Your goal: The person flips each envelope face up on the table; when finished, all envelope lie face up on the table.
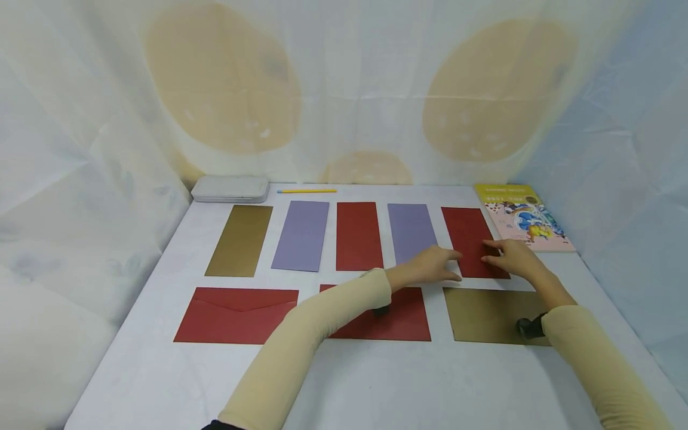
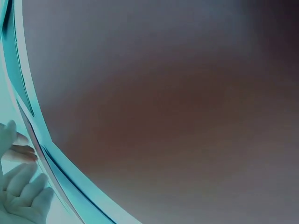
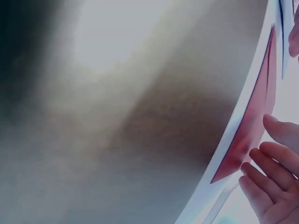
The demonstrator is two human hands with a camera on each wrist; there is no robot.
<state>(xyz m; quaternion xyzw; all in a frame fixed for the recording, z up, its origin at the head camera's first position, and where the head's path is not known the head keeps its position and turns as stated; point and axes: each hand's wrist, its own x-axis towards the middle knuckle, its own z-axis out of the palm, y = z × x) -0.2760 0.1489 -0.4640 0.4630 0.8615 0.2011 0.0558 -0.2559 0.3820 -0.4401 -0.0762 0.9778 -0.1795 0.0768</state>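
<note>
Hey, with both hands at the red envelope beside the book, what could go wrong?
The left sleeve crosses the front middle red envelope and might drag it askew. The left hand overlaps the near end of the right-hand lilac envelope and could nudge it. The black device by the right sleeve appears over the front gold envelope and may brush it.

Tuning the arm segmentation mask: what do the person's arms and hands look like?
Left hand and right hand: bare, no gloves. Left sleeve and right sleeve: plain beige. Small black device near the right sleeve's end, dark device near the left's. No cables visible.
</note>
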